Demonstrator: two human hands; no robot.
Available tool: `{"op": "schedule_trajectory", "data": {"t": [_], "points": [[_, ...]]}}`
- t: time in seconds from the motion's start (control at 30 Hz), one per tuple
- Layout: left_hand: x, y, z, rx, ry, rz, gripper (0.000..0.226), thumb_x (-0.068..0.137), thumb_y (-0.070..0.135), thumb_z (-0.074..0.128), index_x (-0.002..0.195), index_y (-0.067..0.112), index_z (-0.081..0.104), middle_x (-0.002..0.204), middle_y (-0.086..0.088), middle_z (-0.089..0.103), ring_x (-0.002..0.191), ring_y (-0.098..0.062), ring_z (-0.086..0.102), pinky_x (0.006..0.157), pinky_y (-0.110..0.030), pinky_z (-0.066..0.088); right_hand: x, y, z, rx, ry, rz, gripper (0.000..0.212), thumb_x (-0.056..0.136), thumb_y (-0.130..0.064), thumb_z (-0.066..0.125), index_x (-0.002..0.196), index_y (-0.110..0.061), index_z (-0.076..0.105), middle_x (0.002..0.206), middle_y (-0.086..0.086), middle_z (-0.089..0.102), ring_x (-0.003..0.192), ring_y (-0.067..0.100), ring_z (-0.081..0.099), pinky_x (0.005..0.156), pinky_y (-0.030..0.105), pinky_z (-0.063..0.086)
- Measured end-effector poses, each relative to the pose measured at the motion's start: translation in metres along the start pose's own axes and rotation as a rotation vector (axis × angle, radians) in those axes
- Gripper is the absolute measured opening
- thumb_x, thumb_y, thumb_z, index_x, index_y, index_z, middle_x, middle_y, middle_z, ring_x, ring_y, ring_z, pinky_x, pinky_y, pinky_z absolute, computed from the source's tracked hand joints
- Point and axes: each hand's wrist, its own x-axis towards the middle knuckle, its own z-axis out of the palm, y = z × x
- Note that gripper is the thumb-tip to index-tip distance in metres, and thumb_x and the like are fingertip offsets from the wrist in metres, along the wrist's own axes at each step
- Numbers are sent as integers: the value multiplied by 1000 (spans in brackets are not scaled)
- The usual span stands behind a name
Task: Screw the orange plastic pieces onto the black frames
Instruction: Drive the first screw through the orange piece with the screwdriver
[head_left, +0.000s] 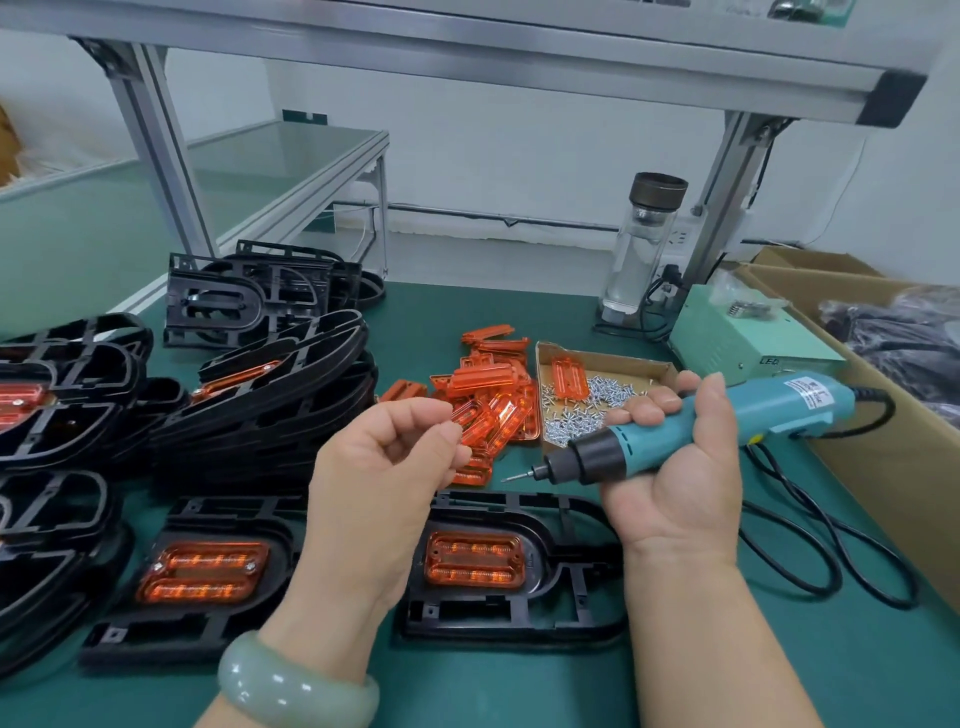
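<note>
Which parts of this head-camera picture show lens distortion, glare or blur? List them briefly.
Head view: wide-angle lens bows the shelf beam; light is soft and even, shadows faint; the orange piece shows bright glare streaks; the left hand looks slightly soft; the screwdriver is sharp.

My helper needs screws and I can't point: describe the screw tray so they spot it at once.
On the green mat, look right of the loose pile of orange pieces, behind the right hand holding the teal screwdriver. The screw tray is shallow brown cardboard, alone in holding small silver screws, with one orange piece lying inside.
</note>
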Motion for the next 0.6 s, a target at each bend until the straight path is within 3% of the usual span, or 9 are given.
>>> {"op": "schedule_trajectory", "data": {"t": [0.13, 0.23, 0.6], "points": [[0, -6, -3, 158, 9, 108, 33, 79, 2, 68, 77, 35, 72, 73, 5, 70, 72, -12, 65, 69, -23, 51, -2, 1, 1, 3, 56, -39, 19, 76, -32, 65, 85, -21, 51, 63, -9, 47, 49, 5, 46, 57, 20, 46], [-1, -8, -4, 223, -9, 166, 34, 80, 4, 68, 81, 38, 71, 78, 5, 71, 73, -11, 65, 70, -21, 53, -5, 3, -1, 7, 53, -43, 21, 73, -32, 67, 83, -22, 52, 64, -10, 47, 50, 5, 46, 58, 20, 45], [-6, -12, -4, 153, -26, 117, 26, 84, 8, 65, 84, 33, 72, 71, 0, 71, 64, -8, 67, 57, -12, 49, -9, 10, -9, -19, -23, -27, 17, 81, -35, 61, 89, -23, 53, 64, -10, 47, 50, 4, 46, 58, 19, 47]]}}
